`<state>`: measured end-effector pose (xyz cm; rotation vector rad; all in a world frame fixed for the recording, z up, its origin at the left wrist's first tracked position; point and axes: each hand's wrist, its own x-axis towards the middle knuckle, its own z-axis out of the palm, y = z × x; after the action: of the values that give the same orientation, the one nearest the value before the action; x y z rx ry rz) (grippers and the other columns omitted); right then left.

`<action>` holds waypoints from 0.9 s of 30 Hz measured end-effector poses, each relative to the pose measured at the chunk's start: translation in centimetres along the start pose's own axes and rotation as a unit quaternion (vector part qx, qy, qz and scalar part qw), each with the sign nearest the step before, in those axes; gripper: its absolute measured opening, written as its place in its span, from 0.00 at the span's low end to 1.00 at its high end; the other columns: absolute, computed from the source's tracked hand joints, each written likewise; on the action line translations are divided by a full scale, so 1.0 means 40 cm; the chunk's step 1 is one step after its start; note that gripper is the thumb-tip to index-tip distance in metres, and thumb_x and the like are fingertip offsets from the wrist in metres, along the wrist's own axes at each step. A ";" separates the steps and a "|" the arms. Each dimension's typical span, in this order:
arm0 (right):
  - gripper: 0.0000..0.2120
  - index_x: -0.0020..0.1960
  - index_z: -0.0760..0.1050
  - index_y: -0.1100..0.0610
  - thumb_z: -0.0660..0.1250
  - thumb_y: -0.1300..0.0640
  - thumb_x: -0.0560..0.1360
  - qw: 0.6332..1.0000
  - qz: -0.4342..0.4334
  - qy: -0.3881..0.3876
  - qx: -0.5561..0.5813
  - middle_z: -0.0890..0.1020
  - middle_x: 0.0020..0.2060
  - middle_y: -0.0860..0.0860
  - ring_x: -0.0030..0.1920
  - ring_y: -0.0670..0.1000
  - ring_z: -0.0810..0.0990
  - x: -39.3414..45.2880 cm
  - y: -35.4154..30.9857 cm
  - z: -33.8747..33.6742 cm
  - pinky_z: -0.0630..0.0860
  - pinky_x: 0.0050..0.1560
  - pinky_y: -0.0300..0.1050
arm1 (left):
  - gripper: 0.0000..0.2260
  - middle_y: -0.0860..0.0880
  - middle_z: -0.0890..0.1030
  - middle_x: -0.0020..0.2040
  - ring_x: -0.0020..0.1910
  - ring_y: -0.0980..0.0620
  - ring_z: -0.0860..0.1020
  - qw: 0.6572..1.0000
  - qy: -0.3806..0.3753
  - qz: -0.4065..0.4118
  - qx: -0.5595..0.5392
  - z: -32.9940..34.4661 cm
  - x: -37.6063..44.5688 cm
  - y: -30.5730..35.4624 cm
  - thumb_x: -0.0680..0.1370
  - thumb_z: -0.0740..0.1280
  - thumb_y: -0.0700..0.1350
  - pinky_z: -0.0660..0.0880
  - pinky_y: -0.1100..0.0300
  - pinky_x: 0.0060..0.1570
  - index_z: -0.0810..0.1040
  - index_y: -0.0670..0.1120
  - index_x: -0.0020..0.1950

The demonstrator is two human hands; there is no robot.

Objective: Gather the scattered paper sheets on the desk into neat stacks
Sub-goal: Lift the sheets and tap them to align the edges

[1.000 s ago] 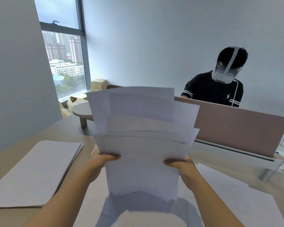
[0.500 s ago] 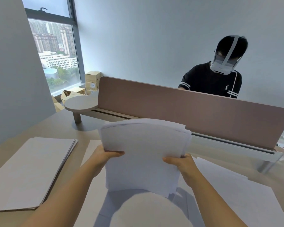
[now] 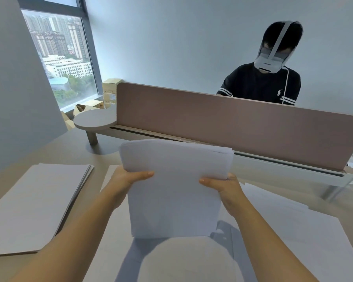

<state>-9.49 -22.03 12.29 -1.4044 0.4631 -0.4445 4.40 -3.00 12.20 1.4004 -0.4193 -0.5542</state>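
White paper bundle (image 3: 174, 192) upright above desk (image 3: 102, 159), left hand (image 3: 126, 180) and right hand (image 3: 224, 186) clamped on its side edges

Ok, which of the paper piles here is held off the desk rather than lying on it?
The bundle of white sheets in the middle, gripped at its sides by the left hand and right hand. The stack on the left and the loose sheets at right lie flat.

Daylight from window (image 3: 59, 49) at left; soft shadows on desk (image 3: 55, 151); wide-angle edge bending.

Bare desk (image 3: 55, 151) left; divider panel (image 3: 232, 127) blocks ahead.
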 end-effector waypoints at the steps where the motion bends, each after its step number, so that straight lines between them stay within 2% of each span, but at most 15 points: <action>1: 0.11 0.40 0.78 0.57 0.69 0.73 0.67 1.000 -0.002 0.008 0.009 0.82 0.35 0.51 0.38 0.51 0.80 0.002 -0.004 0.007 0.79 0.40 0.42 | 0.26 0.48 0.84 0.42 0.45 0.45 0.81 1.000 0.000 0.000 -0.001 0.010 0.001 0.006 0.50 0.76 0.46 0.78 0.50 0.46 0.79 0.48 0.47; 4: 0.10 0.38 0.78 0.57 0.70 0.72 0.67 0.999 -0.007 0.036 0.033 0.83 0.30 0.47 0.36 0.51 0.80 0.010 -0.018 0.006 0.79 0.41 0.45 | 0.23 0.49 0.83 0.41 0.44 0.47 0.81 1.000 0.006 0.011 -0.010 0.020 0.001 0.026 0.53 0.75 0.43 0.78 0.52 0.44 0.78 0.48 0.47; 6: 0.09 0.41 0.78 0.57 0.70 0.70 0.68 0.999 -0.007 0.035 0.034 0.83 0.32 0.47 0.37 0.51 0.80 0.008 -0.023 0.003 0.79 0.41 0.43 | 0.26 0.49 0.84 0.41 0.42 0.49 0.81 1.000 0.003 0.015 -0.006 0.012 -0.005 0.029 0.50 0.75 0.46 0.79 0.54 0.43 0.78 0.49 0.47; 8: 0.07 0.45 0.78 0.57 0.69 0.66 0.70 0.999 -0.007 0.037 0.019 0.82 0.36 0.49 0.38 0.50 0.80 0.000 -0.022 0.005 0.79 0.37 0.38 | 0.27 0.47 0.83 0.44 0.45 0.47 0.81 1.000 0.008 0.011 -0.004 0.006 -0.017 0.018 0.48 0.74 0.48 0.78 0.52 0.46 0.78 0.48 0.47; 10: 0.02 0.45 0.77 0.55 0.67 0.60 0.73 0.998 -0.010 0.047 0.029 0.82 0.33 0.47 0.36 0.47 0.80 -0.010 -0.028 0.015 0.78 0.31 0.35 | 0.28 0.46 0.82 0.46 0.47 0.45 0.80 1.000 0.009 0.005 -0.004 0.003 -0.026 0.000 0.48 0.74 0.48 0.77 0.50 0.49 0.78 0.48 0.47; 11: 0.02 0.43 0.76 0.54 0.66 0.56 0.74 0.998 -0.013 0.052 0.045 0.82 0.31 0.45 0.33 0.46 0.81 -0.012 -0.039 0.021 0.77 0.29 0.33 | 0.28 0.46 0.82 0.46 0.47 0.45 0.80 1.000 0.008 0.002 -0.005 0.002 -0.029 -0.008 0.48 0.74 0.48 0.77 0.51 0.49 0.78 0.48 0.47; 13: 0.09 0.41 0.76 0.53 0.62 0.50 0.76 0.995 -0.015 0.069 0.070 0.81 0.30 0.46 0.29 0.43 0.80 -0.006 -0.065 0.031 0.75 0.26 0.31 | 0.28 0.48 0.84 0.42 0.46 0.45 0.80 1.000 0.005 -0.006 -0.002 0.001 -0.028 -0.017 0.47 0.74 0.47 0.77 0.52 0.46 0.78 0.48 0.47; 15: 0.15 0.39 0.74 0.55 0.60 0.45 0.76 0.994 -0.010 0.086 0.073 0.78 0.32 0.50 0.30 0.47 0.79 0.001 -0.095 0.043 0.74 0.28 0.31 | 0.28 0.52 0.85 0.38 0.45 0.47 0.80 1.000 0.003 -0.013 0.006 0.000 -0.026 -0.020 0.47 0.74 0.47 0.77 0.54 0.44 0.78 0.48 0.46; 17: 0.17 0.43 0.72 0.55 0.60 0.41 0.75 0.993 0.002 0.097 0.062 0.74 0.36 0.55 0.37 0.54 0.75 0.010 -0.111 0.050 0.74 0.40 0.39 | 0.28 0.53 0.85 0.37 0.44 0.48 0.80 1.000 0.005 -0.016 0.006 -0.001 -0.024 -0.023 0.47 0.74 0.48 0.77 0.55 0.43 0.78 0.48 0.46; 19: 0.15 0.42 0.71 0.55 0.60 0.43 0.76 0.992 0.013 0.112 0.052 0.75 0.38 0.54 0.41 0.54 0.74 0.010 -0.121 0.051 0.72 0.47 0.45 | 0.28 0.50 0.84 0.41 0.45 0.47 0.80 1.000 0.005 -0.016 0.004 -0.001 -0.022 -0.025 0.47 0.75 0.48 0.77 0.54 0.43 0.78 0.49 0.47; 22: 0.12 0.35 0.68 0.55 0.58 0.54 0.77 0.992 0.000 0.124 0.026 0.71 0.32 0.51 0.33 0.50 0.69 0.016 -0.127 0.042 0.67 0.34 0.41 | 0.27 0.49 0.84 0.43 0.46 0.46 0.80 1.000 0.002 -0.012 0.008 -0.002 -0.018 -0.026 0.48 0.75 0.49 0.77 0.54 0.43 0.79 0.49 0.47; 24: 0.12 0.34 0.70 0.56 0.58 0.59 0.76 0.991 -0.017 0.131 0.001 0.71 0.32 0.50 0.32 0.49 0.68 0.018 -0.132 0.037 0.65 0.31 0.40 | 0.25 0.51 0.85 0.41 0.45 0.47 0.81 1.000 0.006 -0.014 0.013 -0.005 -0.012 -0.026 0.50 0.75 0.48 0.77 0.54 0.42 0.79 0.49 0.46; 25: 0.12 0.35 0.71 0.56 0.58 0.58 0.77 0.990 -0.027 0.136 -0.012 0.73 0.33 0.50 0.33 0.48 0.69 0.018 -0.135 0.034 0.66 0.32 0.40 | 0.23 0.51 0.85 0.41 0.45 0.46 0.80 1.000 0.008 -0.014 0.011 -0.007 -0.008 -0.028 0.52 0.75 0.45 0.77 0.54 0.42 0.79 0.49 0.46; 27: 0.13 0.38 0.72 0.55 0.60 0.49 0.77 0.993 -0.055 0.103 -0.015 0.75 0.36 0.50 0.36 0.48 0.73 0.025 -0.128 0.026 0.69 0.35 0.38 | 0.16 0.46 0.83 0.45 0.48 0.43 0.79 1.000 0.017 -0.012 0.014 -0.009 0.001 -0.032 0.60 0.74 0.42 0.76 0.51 0.45 0.78 0.48 0.47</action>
<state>-8.21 -22.32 17.46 -1.4243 0.5630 -0.6797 4.48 -2.83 10.87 1.4419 -0.3844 -0.5446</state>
